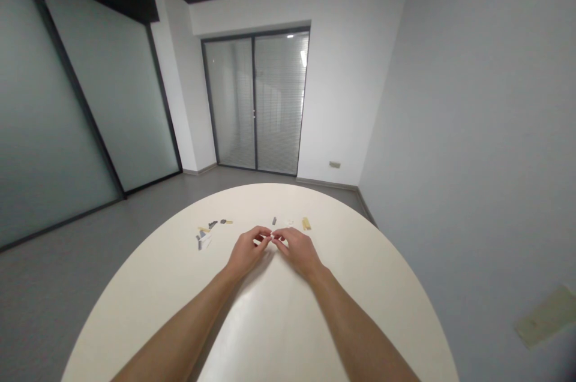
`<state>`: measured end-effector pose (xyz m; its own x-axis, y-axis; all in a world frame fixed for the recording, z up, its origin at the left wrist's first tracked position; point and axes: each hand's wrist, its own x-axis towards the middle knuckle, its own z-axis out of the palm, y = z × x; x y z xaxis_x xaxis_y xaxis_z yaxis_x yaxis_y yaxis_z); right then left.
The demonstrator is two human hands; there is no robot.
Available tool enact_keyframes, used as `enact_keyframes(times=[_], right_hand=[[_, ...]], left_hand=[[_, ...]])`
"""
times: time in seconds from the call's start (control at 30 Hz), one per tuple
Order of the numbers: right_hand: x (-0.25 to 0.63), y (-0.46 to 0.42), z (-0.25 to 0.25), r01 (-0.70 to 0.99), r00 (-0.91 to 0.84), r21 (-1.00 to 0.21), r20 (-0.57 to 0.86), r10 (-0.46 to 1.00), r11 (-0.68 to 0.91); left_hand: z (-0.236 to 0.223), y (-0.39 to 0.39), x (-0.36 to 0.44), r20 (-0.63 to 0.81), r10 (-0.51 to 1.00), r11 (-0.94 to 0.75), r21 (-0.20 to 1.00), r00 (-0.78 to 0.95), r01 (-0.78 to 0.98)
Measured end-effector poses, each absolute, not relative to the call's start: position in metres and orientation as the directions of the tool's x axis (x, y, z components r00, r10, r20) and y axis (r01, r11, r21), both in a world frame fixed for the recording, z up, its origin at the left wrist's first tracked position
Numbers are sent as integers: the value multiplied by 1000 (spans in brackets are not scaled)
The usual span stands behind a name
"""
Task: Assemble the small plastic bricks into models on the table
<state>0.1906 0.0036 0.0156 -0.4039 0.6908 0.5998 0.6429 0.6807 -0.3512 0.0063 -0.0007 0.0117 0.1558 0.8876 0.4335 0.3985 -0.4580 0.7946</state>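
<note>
Right here at the bottom of the frame, both bare forearms reach in over a round cream table (pixel 288 334), and the action is all at the centre. The left hand (pixel 246 253) and the right hand (pixel 299 253) are curled closed and facing each other, their fingertips (pixel 265 238) meeting in a tight pinch around a small pale piece (pixel 272 237). It's tiny and mostly hidden by the fingers, so its exact shape is impossible to call from here. This is fine, two-handed fingertip work, held just above the tabletop near the middle of the table.

Just beyond the hands, a small grey piece (pixel 273 221), a white piece (pixel 288 223) and a yellow strip (pixel 306 223) lie apart from each other. Over to the left of the hands sits a loose cluster of little grey, white and yellow pieces (pixel 204 235), all within easy reach of the left hand.

Past the table's far edge, there's a grey floor (pixel 67 292), frosted glass panels (pixel 103 100) along the left, and a glass door with blinds (pixel 256 100) straight ahead in a white wall (pixel 351 70).
</note>
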Motion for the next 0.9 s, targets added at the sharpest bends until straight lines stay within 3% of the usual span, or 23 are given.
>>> enact_keyframes(times=[0.9], right_hand=[[191,4,17,656,-397,-345,598,696,671]], left_hand=[[12,-3,7,409,901,-429,788,147,442]])
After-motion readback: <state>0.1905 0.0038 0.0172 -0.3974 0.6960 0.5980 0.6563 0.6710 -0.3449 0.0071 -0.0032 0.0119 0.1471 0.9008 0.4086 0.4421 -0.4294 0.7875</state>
